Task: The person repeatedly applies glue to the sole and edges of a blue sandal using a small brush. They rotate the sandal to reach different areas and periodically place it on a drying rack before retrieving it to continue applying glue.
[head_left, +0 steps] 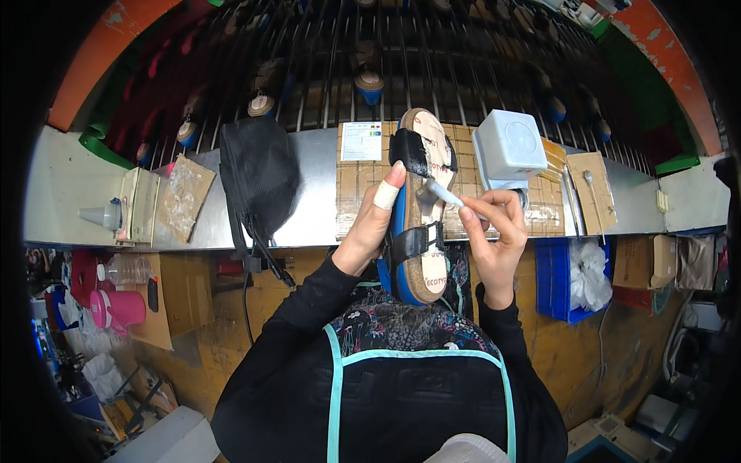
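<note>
Probably for steadiness, your left hand closes around the sandal, left of the white container; your right hand pinches a pale-handled tool, leaving its tip free.

2 black sleeves and a turquoise-edged apron are worn.

Head-worn fisheye, downward, near above the sandal

Left hand gripping, wrapped thumb pointing upward; right hand pinching; forearms angled inward.
</note>
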The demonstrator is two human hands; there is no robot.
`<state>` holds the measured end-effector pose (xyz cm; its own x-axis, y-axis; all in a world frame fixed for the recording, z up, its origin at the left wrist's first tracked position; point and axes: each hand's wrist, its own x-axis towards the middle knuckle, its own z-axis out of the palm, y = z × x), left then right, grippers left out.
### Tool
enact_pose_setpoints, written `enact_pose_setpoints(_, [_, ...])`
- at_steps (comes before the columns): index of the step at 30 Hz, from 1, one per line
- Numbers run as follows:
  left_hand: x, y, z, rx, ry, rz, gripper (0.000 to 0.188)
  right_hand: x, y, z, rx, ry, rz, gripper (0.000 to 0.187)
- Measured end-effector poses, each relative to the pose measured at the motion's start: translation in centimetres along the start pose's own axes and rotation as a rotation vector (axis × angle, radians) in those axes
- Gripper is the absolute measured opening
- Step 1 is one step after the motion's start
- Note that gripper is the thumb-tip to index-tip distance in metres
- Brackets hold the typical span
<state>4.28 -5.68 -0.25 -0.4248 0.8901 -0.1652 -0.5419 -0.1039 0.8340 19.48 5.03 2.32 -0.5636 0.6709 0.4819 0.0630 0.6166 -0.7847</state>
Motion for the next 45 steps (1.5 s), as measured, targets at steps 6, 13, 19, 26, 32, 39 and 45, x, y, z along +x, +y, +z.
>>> enact_pose_setpoints(6, [-0.1, 0.1, -0.4, 0.146, 0.036, 0.042, 0.075, 1.3, -0.3, 0.5, -0.184, 0.093, -0.169, 0.02])
enact_pose_setpoints(13, [0.0, 1.1, -0.5, 0.145, 0.085, 0.073, 0.068, 1.4, 0.2, 0.7, -0.189, 0.089, -0.263, 0.022])
enact_pose_setpoints(19, [1.0, 1.4, -1.2, 0.194, 0.039, 0.098, 0.069, 0.8, 0.4, 0.1, -0.162, -0.016, -0.24, 0.021])
enact_pose_setpoints(26, [2.0, 1.8, -1.6, 0.192, 0.064, 0.133, 0.067, 1.0, 0.5, -0.9, -0.017, -0.175, -0.08, 0.019])
enact_pose_setpoints(32, [2.3, 2.0, -1.0, 0.22, 0.103, 0.151, 0.066, 0.3, 1.3, -0.6, -0.017, -0.101, -0.125, 0.02])
enact_pose_setpoints(39, [2.4, 1.4, -0.8, 0.179, 0.049, 0.067, 0.069, -1.0, 2.5, -0.6, 0.014, -0.018, -0.181, 0.023])
enact_pose_setpoints(45, [2.9, 1.4, -0.8, 0.098, 0.046, 0.038, 0.07, -1.6, 2.3, -1.2, 0.011, -0.04, -0.26, 0.024])
